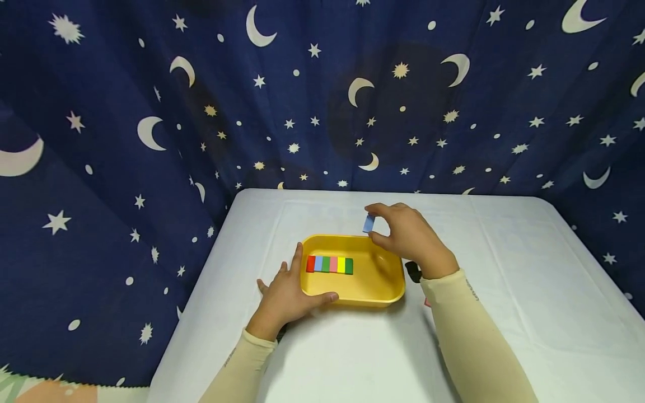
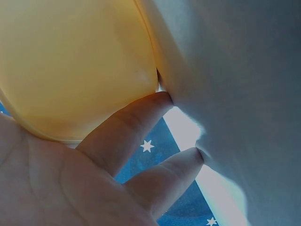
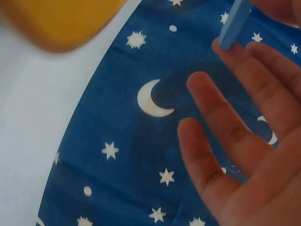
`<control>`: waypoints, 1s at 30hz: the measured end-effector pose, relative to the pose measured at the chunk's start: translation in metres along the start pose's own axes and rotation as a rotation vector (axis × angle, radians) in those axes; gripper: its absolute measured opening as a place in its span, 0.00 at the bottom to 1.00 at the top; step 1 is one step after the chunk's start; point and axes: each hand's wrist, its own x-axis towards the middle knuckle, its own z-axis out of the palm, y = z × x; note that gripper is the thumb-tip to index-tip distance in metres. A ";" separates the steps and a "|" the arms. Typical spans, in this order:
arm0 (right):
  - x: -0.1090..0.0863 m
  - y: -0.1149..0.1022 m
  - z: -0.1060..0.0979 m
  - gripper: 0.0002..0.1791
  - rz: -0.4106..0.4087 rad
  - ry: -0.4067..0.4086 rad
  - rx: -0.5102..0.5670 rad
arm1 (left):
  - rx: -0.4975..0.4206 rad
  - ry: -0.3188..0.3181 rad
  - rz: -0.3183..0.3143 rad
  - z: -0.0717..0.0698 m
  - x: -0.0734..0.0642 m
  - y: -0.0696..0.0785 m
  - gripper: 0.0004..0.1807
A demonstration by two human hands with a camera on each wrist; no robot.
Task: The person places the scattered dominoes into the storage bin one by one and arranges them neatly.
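A yellow tray [image 1: 380, 282] holds a row of small flat blocks [image 1: 333, 265] side by side: red, light blue, green, pink, yellow and green. My right hand [image 1: 410, 232] is above the tray's far right corner, pinching a light-blue block [image 1: 369, 223] between thumb and fingers. The right wrist view has this blue block [image 3: 235, 23] edge-on at the fingertips, the other fingers spread apart. My left hand [image 1: 289, 294] lies spread around the tray's left end, index finger along the left side and thumb at the near rim. In the left wrist view, two fingers [image 2: 131, 127] extend beside the tray wall [image 2: 80, 70].
A white-covered table [image 1: 504, 313] carries the tray. Partly hidden by the right forearm are a small black object [image 1: 413, 272] and a pinkish-red piece [image 1: 427, 302]. Behind the table hangs a dark blue curtain [image 1: 322, 101] with moons and stars.
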 end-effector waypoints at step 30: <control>0.017 -0.012 0.060 0.30 -0.164 0.040 0.253 | 0.001 0.021 0.010 0.001 0.004 -0.001 0.81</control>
